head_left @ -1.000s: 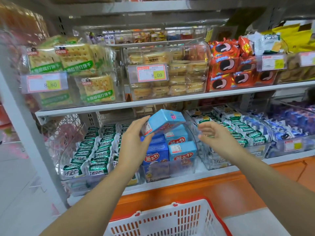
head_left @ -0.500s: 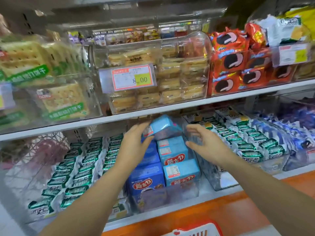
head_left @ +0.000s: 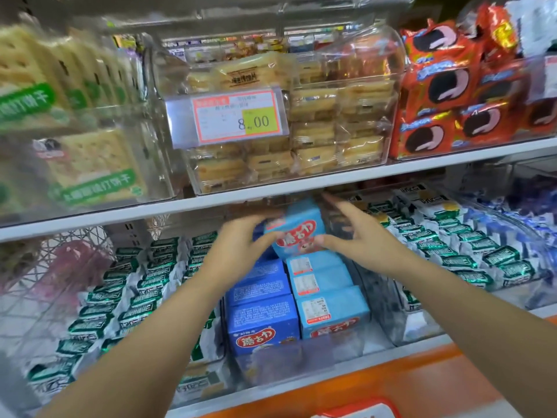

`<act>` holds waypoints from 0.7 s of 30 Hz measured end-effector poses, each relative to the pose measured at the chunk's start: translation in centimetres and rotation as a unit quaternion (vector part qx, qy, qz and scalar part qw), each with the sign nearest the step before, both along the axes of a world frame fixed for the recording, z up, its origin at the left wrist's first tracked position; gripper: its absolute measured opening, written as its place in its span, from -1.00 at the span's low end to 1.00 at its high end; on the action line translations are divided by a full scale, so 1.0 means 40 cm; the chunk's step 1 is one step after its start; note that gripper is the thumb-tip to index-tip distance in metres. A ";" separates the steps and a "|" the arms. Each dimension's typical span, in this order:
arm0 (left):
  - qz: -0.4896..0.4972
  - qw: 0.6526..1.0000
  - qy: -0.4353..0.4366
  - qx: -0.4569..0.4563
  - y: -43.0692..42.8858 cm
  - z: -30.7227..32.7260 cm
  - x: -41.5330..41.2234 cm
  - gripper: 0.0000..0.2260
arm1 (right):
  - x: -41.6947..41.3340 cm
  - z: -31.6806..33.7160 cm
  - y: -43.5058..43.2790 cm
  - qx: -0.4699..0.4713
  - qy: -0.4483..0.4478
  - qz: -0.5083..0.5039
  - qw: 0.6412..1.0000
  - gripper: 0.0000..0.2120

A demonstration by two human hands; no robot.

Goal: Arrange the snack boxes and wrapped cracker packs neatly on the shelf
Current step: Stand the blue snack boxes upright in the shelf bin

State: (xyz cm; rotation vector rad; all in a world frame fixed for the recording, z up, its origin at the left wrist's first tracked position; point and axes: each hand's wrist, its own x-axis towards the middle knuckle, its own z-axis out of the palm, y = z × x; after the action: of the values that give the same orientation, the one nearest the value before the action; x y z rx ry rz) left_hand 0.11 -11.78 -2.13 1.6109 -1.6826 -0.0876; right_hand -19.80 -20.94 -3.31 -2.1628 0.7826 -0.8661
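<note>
Snack box [head_left: 297, 233], light blue, tilts at the back of the clear bin [head_left: 271, 368] on the lower shelf [head_left: 428, 341], red-logo face toward us, longer side roughly left to right. Our left hand [head_left: 241, 247] grips its left edge; our right hand [head_left: 360, 241] touches its corner by the thumb, fingers straight. In front we count three more light-blue boxes [head_left: 324, 297] and at least two dark-blue boxes [head_left: 262, 315].

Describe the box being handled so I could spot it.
Find the 8.00 price tag; directly below, on the lower shelf, a clear bin holds blue boxes. The light blue box between the left hand and right hand is alone raised and tilted, red logo facing you.
</note>
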 end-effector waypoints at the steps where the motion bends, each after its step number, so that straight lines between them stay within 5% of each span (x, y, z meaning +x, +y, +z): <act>1: -0.018 1.000 -0.006 0.020 -0.008 -0.012 -0.002 -0.72 | 0.003 -0.004 -0.008 -0.004 0.013 0.004 1.000 -0.37; 10: -0.050 0.986 -0.065 0.142 -0.039 -0.084 -0.005 -0.66 | 0.004 -0.041 -0.056 -0.118 0.236 -0.021 0.964 -0.62; 15: -0.040 0.981 -0.089 0.167 -0.046 -0.096 0.010 -0.60 | 0.026 -0.013 -0.106 -0.066 0.178 -0.040 0.981 -0.65; 21: -0.040 0.985 -0.074 0.150 -0.054 -0.106 0.015 -0.63 | 0.116 0.009 -0.183 -0.089 0.281 -0.045 0.955 -0.54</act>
State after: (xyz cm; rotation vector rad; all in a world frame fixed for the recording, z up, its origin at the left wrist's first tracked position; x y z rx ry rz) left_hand 0.72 -13.92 -6.39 1.8065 -1.9203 -0.2785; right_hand -15.14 -28.27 -2.96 -2.5919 1.1177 -0.3616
